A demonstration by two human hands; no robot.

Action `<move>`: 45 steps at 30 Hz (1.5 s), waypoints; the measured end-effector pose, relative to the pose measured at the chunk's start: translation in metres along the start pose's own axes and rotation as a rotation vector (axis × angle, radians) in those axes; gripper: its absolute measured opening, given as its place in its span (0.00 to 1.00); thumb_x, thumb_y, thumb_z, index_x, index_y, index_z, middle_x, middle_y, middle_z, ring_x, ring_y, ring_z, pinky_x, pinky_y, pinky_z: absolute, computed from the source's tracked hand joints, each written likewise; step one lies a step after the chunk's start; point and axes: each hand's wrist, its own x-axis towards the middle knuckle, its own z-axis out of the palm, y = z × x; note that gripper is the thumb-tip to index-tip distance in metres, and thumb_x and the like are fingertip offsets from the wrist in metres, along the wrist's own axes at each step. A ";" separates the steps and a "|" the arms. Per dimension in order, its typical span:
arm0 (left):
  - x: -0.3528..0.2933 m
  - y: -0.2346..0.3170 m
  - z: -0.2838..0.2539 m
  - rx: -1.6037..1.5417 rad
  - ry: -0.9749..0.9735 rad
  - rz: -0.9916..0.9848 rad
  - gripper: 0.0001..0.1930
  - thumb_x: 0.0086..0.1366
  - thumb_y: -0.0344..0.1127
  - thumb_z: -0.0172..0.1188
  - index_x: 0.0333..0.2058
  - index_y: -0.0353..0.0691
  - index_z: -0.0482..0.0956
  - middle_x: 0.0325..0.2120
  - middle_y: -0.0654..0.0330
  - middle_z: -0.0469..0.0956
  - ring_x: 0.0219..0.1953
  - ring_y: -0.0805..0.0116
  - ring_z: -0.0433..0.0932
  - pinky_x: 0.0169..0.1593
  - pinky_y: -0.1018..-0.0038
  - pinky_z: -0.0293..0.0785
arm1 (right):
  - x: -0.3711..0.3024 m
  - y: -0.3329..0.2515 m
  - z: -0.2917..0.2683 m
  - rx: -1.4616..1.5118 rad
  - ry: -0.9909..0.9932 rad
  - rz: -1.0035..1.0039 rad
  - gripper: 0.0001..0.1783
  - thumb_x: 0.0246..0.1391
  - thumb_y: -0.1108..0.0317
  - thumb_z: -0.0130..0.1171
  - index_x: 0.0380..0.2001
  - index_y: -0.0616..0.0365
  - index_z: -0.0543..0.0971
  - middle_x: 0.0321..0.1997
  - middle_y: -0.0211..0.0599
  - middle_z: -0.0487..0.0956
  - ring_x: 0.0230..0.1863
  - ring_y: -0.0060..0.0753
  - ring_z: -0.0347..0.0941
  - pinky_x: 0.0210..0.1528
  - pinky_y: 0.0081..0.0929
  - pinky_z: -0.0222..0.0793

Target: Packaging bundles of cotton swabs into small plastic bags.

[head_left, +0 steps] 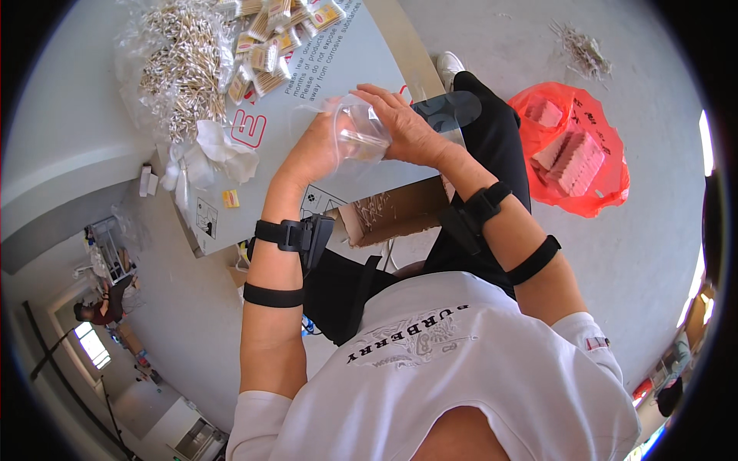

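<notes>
Between my two hands is a clear plastic bag (360, 163) with what look like a few cotton swabs inside. My left hand (314, 146) is closed around its left side, the fingertips partly behind the plastic. On the other side my right hand (403, 127) grips the bag, its fingers bent over the top. Past my left hand, a big heap of loose cotton swabs (184, 69) lies on an opened plastic bag. Beside that heap are several filled packs of cotton swabs (265, 55) with yellow labels. A crumpled clear plastic piece (227, 150) lies nearer to me.
The grey printed board (330, 77) forms the work surface. An open cardboard box (396, 215) sits below its near edge. On the floor at right are a red plastic bag (607, 180) with pink packs and scattered swabs (580, 50). Another person (104, 307) is far left.
</notes>
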 end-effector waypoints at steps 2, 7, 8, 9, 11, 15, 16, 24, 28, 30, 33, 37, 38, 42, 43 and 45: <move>0.002 -0.010 0.000 0.057 -0.080 0.062 0.14 0.47 0.24 0.63 0.36 0.34 0.75 0.38 0.51 0.76 0.42 0.56 0.76 0.47 0.67 0.71 | -0.001 0.004 0.003 0.041 0.010 -0.016 0.53 0.28 0.73 0.71 0.63 0.49 0.57 0.63 0.41 0.62 0.59 0.52 0.60 0.62 0.38 0.60; 0.001 -0.025 -0.004 -0.249 -0.206 -0.220 0.12 0.47 0.24 0.63 0.33 0.35 0.76 0.38 0.55 0.76 0.40 0.63 0.75 0.47 0.71 0.71 | -0.001 0.002 0.006 0.111 0.035 -0.039 0.50 0.28 0.72 0.71 0.61 0.48 0.61 0.59 0.39 0.68 0.55 0.50 0.64 0.59 0.36 0.63; 0.002 -0.023 -0.002 -0.280 -0.183 -0.236 0.10 0.45 0.24 0.63 0.30 0.35 0.76 0.36 0.53 0.76 0.38 0.61 0.75 0.45 0.71 0.71 | 0.000 0.009 0.006 0.094 -0.006 -0.024 0.47 0.29 0.73 0.69 0.59 0.50 0.63 0.58 0.38 0.68 0.54 0.49 0.65 0.58 0.35 0.64; 0.002 -0.022 -0.002 -0.281 -0.183 -0.235 0.10 0.45 0.24 0.63 0.30 0.35 0.76 0.36 0.53 0.76 0.38 0.61 0.75 0.45 0.71 0.71 | 0.001 0.010 0.004 0.078 -0.048 -0.009 0.44 0.30 0.75 0.68 0.57 0.51 0.64 0.58 0.38 0.68 0.53 0.48 0.66 0.57 0.34 0.65; 0.002 -0.020 -0.001 -0.209 -0.142 -0.179 0.16 0.45 0.25 0.65 0.36 0.36 0.75 0.38 0.53 0.76 0.39 0.61 0.76 0.45 0.70 0.72 | -0.001 0.011 0.000 0.041 -0.100 0.030 0.41 0.31 0.78 0.64 0.55 0.52 0.66 0.57 0.38 0.69 0.53 0.48 0.66 0.56 0.33 0.66; 0.005 -0.021 -0.006 0.001 -0.259 -0.070 0.25 0.47 0.26 0.65 0.47 0.36 0.70 0.43 0.53 0.74 0.42 0.58 0.76 0.48 0.68 0.71 | 0.002 0.003 -0.004 0.125 0.027 0.000 0.36 0.31 0.85 0.57 0.52 0.57 0.69 0.53 0.40 0.71 0.53 0.44 0.67 0.54 0.32 0.66; 0.004 -0.018 -0.002 -0.016 -0.173 -0.043 0.27 0.48 0.26 0.65 0.49 0.36 0.68 0.45 0.52 0.73 0.45 0.56 0.75 0.50 0.67 0.70 | 0.003 0.001 -0.008 0.125 0.025 -0.001 0.36 0.31 0.85 0.57 0.52 0.57 0.69 0.53 0.40 0.71 0.53 0.44 0.67 0.54 0.32 0.66; -0.007 0.025 0.000 0.025 0.026 0.007 0.17 0.54 0.23 0.55 0.44 0.40 0.77 0.49 0.49 0.71 0.55 0.50 0.66 0.57 0.64 0.65 | 0.022 -0.098 -0.062 -0.202 0.230 0.005 0.14 0.43 0.74 0.56 0.38 0.60 0.76 0.43 0.42 0.76 0.40 0.45 0.75 0.37 0.34 0.72; -0.007 0.023 -0.007 -0.015 -0.113 -0.145 0.16 0.55 0.24 0.54 0.44 0.42 0.77 0.55 0.45 0.66 0.58 0.50 0.61 0.60 0.63 0.61 | 0.044 -0.105 -0.057 -0.535 -0.190 0.150 0.10 0.44 0.69 0.59 0.31 0.61 0.75 0.30 0.42 0.78 0.31 0.50 0.75 0.32 0.38 0.71; -0.015 0.025 -0.011 0.210 -0.082 0.006 0.15 0.57 0.31 0.56 0.44 0.37 0.75 0.48 0.45 0.72 0.51 0.45 0.67 0.55 0.58 0.64 | 0.039 -0.098 -0.057 -0.566 -0.070 0.010 0.07 0.43 0.71 0.58 0.27 0.63 0.75 0.24 0.45 0.77 0.27 0.52 0.75 0.30 0.42 0.70; -0.030 0.041 -0.022 0.269 0.069 0.084 0.10 0.55 0.25 0.53 0.37 0.35 0.77 0.47 0.42 0.72 0.52 0.45 0.68 0.53 0.62 0.67 | 0.037 -0.101 -0.059 -0.285 0.034 0.031 0.05 0.41 0.74 0.56 0.24 0.65 0.74 0.22 0.49 0.76 0.27 0.51 0.75 0.30 0.41 0.69; -0.026 0.056 -0.032 0.470 -0.115 -0.113 0.09 0.53 0.23 0.52 0.34 0.33 0.77 0.42 0.42 0.75 0.44 0.45 0.74 0.46 0.60 0.71 | 0.034 -0.115 -0.064 -0.269 0.040 0.162 0.04 0.38 0.75 0.55 0.22 0.65 0.75 0.21 0.52 0.76 0.28 0.53 0.74 0.31 0.40 0.70; -0.023 0.052 -0.030 0.514 -0.178 -0.089 0.09 0.52 0.23 0.52 0.32 0.33 0.78 0.38 0.43 0.77 0.41 0.46 0.76 0.43 0.60 0.72 | 0.034 -0.117 -0.065 -0.197 0.022 0.194 0.06 0.37 0.74 0.57 0.23 0.63 0.77 0.23 0.52 0.77 0.29 0.55 0.75 0.33 0.40 0.72; -0.011 0.022 -0.012 0.420 -0.233 0.088 0.07 0.51 0.23 0.51 0.26 0.33 0.79 0.28 0.45 0.79 0.35 0.48 0.78 0.39 0.58 0.72 | 0.032 -0.119 -0.059 -0.132 0.030 0.153 0.04 0.40 0.76 0.55 0.22 0.68 0.72 0.16 0.47 0.72 0.20 0.42 0.70 0.27 0.31 0.67; -0.006 0.020 -0.010 0.418 -0.229 0.084 0.07 0.51 0.23 0.51 0.26 0.33 0.79 0.28 0.45 0.79 0.35 0.48 0.78 0.39 0.58 0.72 | 0.031 -0.117 -0.057 -0.054 0.018 0.167 0.04 0.41 0.76 0.55 0.22 0.68 0.72 0.15 0.43 0.71 0.19 0.35 0.69 0.26 0.28 0.66; 0.000 0.018 -0.004 0.318 -0.230 -0.074 0.06 0.52 0.24 0.52 0.26 0.33 0.79 0.29 0.45 0.79 0.35 0.48 0.78 0.40 0.58 0.73 | 0.029 -0.113 -0.054 0.023 0.003 0.180 0.05 0.42 0.76 0.55 0.21 0.68 0.72 0.15 0.40 0.70 0.18 0.27 0.68 0.24 0.25 0.65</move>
